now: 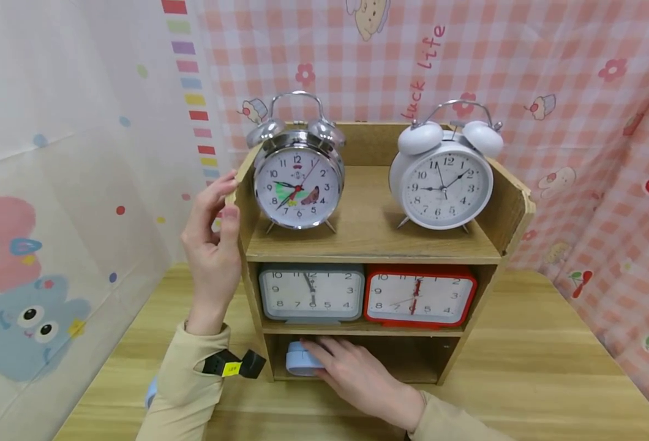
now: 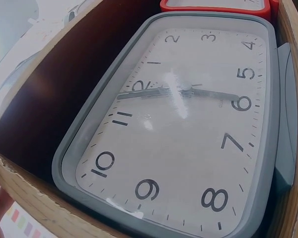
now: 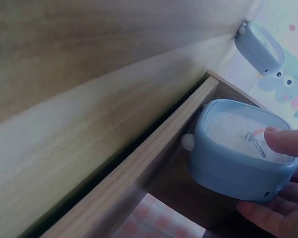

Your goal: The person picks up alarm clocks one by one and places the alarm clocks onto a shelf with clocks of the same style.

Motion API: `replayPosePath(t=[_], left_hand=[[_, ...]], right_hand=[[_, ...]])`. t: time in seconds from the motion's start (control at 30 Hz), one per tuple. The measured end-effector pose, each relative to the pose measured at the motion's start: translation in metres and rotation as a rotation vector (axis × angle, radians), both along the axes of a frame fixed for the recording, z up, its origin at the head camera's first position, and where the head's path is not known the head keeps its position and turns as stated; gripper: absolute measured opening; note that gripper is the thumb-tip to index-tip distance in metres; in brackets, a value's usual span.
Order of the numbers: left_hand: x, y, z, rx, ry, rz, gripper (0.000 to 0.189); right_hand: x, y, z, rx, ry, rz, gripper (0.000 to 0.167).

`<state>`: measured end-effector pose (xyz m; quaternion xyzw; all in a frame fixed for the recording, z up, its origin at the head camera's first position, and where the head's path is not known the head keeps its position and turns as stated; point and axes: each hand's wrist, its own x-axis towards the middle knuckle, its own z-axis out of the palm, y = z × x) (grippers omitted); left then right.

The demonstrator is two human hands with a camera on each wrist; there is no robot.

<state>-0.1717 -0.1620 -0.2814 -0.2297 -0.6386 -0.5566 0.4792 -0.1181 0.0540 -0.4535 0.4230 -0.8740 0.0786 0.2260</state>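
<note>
A small light blue alarm clock (image 3: pixel 228 163) sits in the bottom compartment of a wooden shelf (image 1: pixel 374 245), at its left end. My right hand (image 1: pixel 357 376) reaches in and grips it; in the right wrist view the thumb lies over its face and fingers are at its far side. My left hand (image 1: pixel 214 245) touches the outside of the shelf's left side panel, near the top, beside a silver twin-bell alarm clock (image 1: pixel 299 187). Just below, a grey rectangular clock (image 2: pixel 184 129) stands in the middle compartment, close to the left wrist camera.
A red rectangular clock (image 1: pixel 420 297) stands to the right of the grey one. On the top shelf, at the right, is a white twin-bell alarm clock (image 1: pixel 442 187). Another light blue clock (image 3: pixel 260 47) stands on the wooden table (image 1: pixel 567 367), partly behind my left sleeve in the head view.
</note>
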Motion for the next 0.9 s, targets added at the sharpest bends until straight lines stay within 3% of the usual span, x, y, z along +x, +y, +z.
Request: replayPosePath(t=[0.5, 0.9], left_hand=[[0.0001, 0.0006, -0.0001, -0.001, 0.008, -0.005, 0.063], [0.0010, -0.0008, -0.0008, -0.004, 0.002, -0.001, 0.065]], right_hand=[[0.0014, 0.0000, 0.0015, 0.091, 0.255, 0.005, 0.047], [0.0023, -0.0020, 0.0007, 0.136, 0.347, 0.007, 0.054]])
